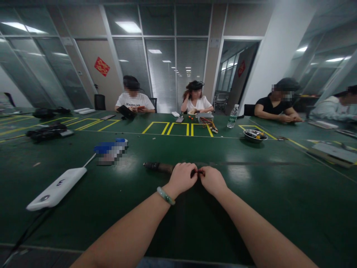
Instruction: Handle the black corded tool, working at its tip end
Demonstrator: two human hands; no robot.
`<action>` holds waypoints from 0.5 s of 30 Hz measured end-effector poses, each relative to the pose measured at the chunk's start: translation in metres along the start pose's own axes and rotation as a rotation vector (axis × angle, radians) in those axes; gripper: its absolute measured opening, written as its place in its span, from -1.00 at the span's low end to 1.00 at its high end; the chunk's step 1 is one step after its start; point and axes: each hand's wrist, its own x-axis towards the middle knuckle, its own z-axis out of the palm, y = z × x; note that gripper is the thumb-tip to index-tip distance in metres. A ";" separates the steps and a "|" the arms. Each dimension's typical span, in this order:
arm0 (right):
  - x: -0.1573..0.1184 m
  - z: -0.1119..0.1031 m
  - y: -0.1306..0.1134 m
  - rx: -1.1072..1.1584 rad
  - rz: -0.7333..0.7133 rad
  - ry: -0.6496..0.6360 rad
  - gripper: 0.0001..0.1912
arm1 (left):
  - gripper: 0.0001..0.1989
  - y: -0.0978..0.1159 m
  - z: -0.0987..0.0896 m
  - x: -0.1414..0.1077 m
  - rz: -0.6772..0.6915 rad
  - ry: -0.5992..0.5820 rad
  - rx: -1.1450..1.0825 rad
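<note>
A dark, stick-like cylindrical tool (159,167) with a small metallic tip at its left end lies on the green table in front of me. My left hand (182,178), a jade-coloured bangle on its wrist, is closed round the tool's right end and covers it. Beside it, my right hand (213,180) is pinched, its fingertips meeting those of the left. Something small and dark shows between the fingertips, too hidden to name.
On the left lie a white power bank (60,188) with a cable and a blurred phone-like item (113,152). Ahead stand a metal bowl (255,136), a water bottle (232,117) and a metal box with coloured wires (205,118). Several people sit across the green table (134,223).
</note>
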 end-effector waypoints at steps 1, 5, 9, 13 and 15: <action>0.000 0.000 -0.002 -0.010 0.006 -0.005 -0.73 | -0.90 0.000 0.000 0.000 0.009 0.007 -0.006; 0.003 -0.001 -0.008 -0.069 0.042 -0.021 -0.75 | -0.87 -0.002 -0.002 -0.001 0.034 0.054 -0.035; 0.009 -0.001 -0.012 -0.141 0.067 -0.010 -0.79 | -0.83 -0.004 -0.007 -0.002 0.078 0.105 -0.071; 0.023 -0.005 -0.006 -0.204 0.069 -0.024 -0.78 | -0.74 -0.008 -0.017 -0.006 0.171 0.123 -0.144; 0.031 -0.011 0.006 -0.228 0.094 -0.041 -0.77 | -0.73 -0.010 -0.022 -0.008 0.198 0.114 -0.178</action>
